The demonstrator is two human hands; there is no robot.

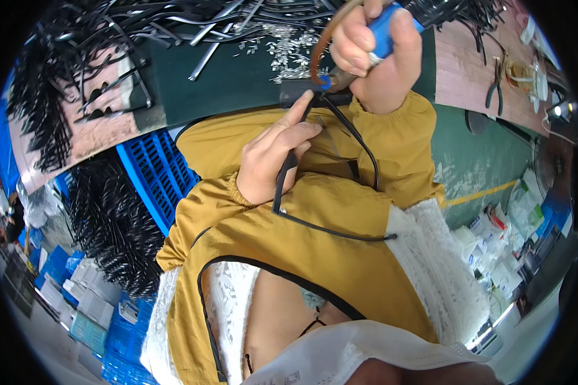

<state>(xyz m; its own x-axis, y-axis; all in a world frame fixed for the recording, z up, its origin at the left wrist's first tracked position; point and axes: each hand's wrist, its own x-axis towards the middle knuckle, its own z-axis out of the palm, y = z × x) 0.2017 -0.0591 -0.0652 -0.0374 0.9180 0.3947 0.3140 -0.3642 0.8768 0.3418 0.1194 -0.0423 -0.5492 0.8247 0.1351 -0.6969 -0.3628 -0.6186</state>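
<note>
The right hand (376, 54), at 12 o'clock, is clenched round a blue-handled soldering tool (384, 32). The left hand (273, 157), near centre, pinches a black cable (340, 232) and presses its end to a small dark block (302, 92) at the green bench edge. Judged from this, the joint goes best with the cable pinned flat and the tip touched briefly. At 8 o'clock sit blue crates (154, 176); at 4 o'clock, white and green cartons (504, 237) on the floor.
</note>
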